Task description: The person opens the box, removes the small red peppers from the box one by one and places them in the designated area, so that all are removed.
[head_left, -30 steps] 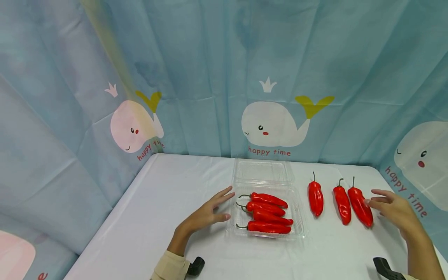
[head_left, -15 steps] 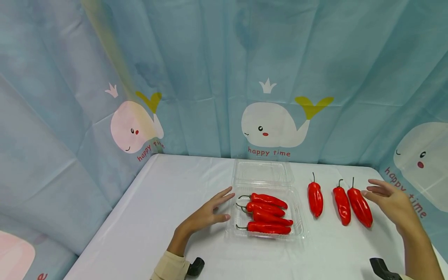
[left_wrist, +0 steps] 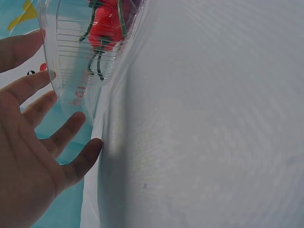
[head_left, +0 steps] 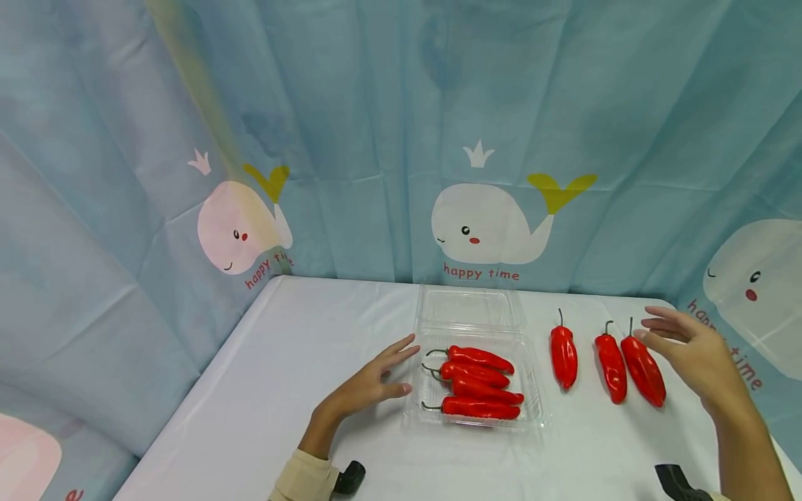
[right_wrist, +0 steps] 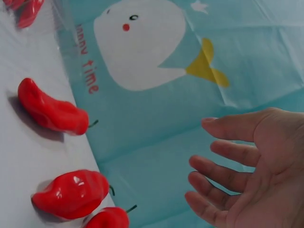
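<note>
L hand by box, R hand nr end pepper, both empty; prob pick-up step, nxt needs pinch.

From my head, the widest and farthest view looks forward and down: curtain at twelve, table at six. The left-wrist view looks closely past my left hand, box at its ten. The right-wrist view, rolled sideways, has my right hand at four; it shares the loose peppers with the head view.
</note>
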A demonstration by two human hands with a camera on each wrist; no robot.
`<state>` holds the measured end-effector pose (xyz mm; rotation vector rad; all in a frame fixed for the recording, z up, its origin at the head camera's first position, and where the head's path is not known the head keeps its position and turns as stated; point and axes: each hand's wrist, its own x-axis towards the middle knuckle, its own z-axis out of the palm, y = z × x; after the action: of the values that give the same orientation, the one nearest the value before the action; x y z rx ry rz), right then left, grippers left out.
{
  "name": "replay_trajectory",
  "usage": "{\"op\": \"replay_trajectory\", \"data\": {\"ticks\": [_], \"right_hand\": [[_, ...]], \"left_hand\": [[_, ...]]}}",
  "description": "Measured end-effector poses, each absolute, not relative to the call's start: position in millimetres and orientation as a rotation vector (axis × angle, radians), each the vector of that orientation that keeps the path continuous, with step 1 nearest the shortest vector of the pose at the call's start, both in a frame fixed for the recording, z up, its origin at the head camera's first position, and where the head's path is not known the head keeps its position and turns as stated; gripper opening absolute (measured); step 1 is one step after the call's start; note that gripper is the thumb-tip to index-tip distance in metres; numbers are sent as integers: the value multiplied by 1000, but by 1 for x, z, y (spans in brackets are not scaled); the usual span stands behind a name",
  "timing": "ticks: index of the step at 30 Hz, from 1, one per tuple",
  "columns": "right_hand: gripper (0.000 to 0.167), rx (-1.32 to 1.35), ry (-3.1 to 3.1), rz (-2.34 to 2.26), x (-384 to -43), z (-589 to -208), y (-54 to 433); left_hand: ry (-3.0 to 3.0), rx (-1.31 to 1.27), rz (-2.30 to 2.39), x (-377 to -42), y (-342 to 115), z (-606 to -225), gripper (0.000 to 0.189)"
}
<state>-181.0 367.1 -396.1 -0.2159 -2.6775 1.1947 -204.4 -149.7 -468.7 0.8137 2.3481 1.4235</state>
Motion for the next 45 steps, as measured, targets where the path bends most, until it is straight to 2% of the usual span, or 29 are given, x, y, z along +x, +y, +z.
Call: {"op": "replay_trajectory", "data": {"ticks": [12,25,45], "right_hand": [[65,-47,-2647,1112,-175,-380,335],[65,102,-2714,1132,-180,-380,303],[58,369,-2726,1485,-179,-390,256]], "left_hand": [[2343,812,1433,-204,-150,-470,72],[2344,800,1438,-204,-150,-470,71],[2324,769,1463,-204,-149,-470,71]]}}
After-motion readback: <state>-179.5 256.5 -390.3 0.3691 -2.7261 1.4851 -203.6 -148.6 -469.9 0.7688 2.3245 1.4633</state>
